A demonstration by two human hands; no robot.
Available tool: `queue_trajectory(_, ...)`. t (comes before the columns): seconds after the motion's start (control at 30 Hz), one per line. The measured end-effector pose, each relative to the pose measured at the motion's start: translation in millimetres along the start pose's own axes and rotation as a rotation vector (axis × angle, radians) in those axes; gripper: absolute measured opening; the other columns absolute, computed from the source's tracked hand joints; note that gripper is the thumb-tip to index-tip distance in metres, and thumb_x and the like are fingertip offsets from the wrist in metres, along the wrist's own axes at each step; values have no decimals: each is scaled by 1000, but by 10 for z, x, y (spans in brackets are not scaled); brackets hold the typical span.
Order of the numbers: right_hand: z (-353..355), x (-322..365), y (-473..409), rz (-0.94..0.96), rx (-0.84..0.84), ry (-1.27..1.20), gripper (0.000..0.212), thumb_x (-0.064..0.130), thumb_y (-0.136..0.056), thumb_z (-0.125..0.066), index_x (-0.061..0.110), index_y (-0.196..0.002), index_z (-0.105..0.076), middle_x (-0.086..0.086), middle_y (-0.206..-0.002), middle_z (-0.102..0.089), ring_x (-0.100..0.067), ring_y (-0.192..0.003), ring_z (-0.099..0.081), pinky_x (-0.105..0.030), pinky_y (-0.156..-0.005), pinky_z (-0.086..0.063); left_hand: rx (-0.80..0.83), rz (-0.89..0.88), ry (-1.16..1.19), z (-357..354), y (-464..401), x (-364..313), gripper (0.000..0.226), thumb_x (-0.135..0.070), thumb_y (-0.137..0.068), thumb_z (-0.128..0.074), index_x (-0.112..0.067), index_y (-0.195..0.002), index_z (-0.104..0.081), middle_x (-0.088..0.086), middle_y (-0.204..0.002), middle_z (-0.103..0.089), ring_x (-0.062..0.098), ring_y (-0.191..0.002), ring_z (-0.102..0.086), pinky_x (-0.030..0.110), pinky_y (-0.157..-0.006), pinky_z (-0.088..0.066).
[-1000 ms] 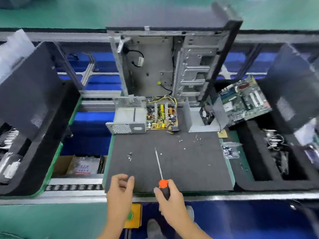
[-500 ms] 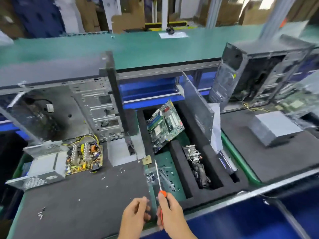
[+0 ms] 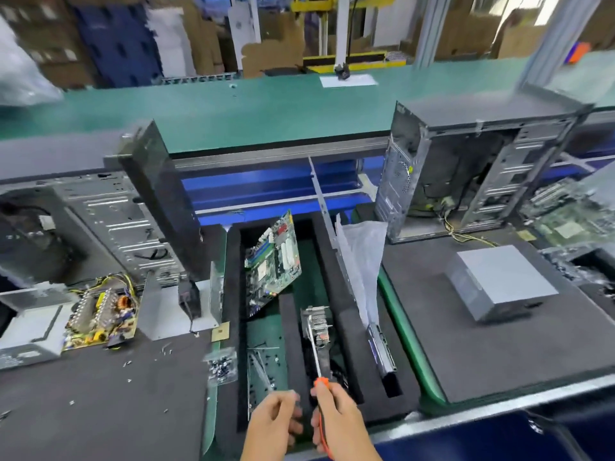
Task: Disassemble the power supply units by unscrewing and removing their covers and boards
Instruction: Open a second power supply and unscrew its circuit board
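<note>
Workbench mats (image 3: 482, 344); closed power supply (image 3: 502, 282) shows no legible label.

text: none legible
motherboard (image 3: 273, 261) markings: too blurred to read
closed PSU (image 3: 502, 282) side label: too small, unreadable
paper sheet on far bench (image 3: 347, 80): blank or washed out

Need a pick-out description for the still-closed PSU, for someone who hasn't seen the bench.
Find the open computer tower standing at the right, on the dark foam mat. In front of it, on that mat, lies the closed power supply, a plain grey metal box. Unlike the opened unit at far left, with its yellow circuit board exposed, this one has its cover on.
</note>
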State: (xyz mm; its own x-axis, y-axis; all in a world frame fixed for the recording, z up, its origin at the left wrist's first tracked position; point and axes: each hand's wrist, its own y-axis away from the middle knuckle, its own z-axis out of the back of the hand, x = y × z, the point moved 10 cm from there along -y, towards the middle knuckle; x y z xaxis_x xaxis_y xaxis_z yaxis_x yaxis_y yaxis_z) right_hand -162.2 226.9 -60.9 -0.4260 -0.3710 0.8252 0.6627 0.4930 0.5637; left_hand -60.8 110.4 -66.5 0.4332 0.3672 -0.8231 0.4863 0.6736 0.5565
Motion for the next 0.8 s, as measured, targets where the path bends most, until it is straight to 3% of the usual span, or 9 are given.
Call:
queue_trajectory(0.2, -31, 72, -13, 23, 20, 14, 30, 43, -99, -52, 19, -90, -67, -6, -57, -60, -21, -44, -51, -24, -39, -38, -4, -4, -41, -3, -46, 33, 19, -17, -100, -59, -5, -90, -70, 3, -65, -70, 15, -52, -60, 26, -49, -44)
queue_trajectory(0.8, -48, 110, -97, 37, 89, 72, 29, 44, -100, -49, 21, -95, -67, -3, -62, -60, -19, -50, -53, -26, -43, -41, -16, 4, -23, -2, -121, 111, 20, -21, -101, -58, -10, -91, -71, 3, -70, -72, 16, -57, -63, 25, -50, -46)
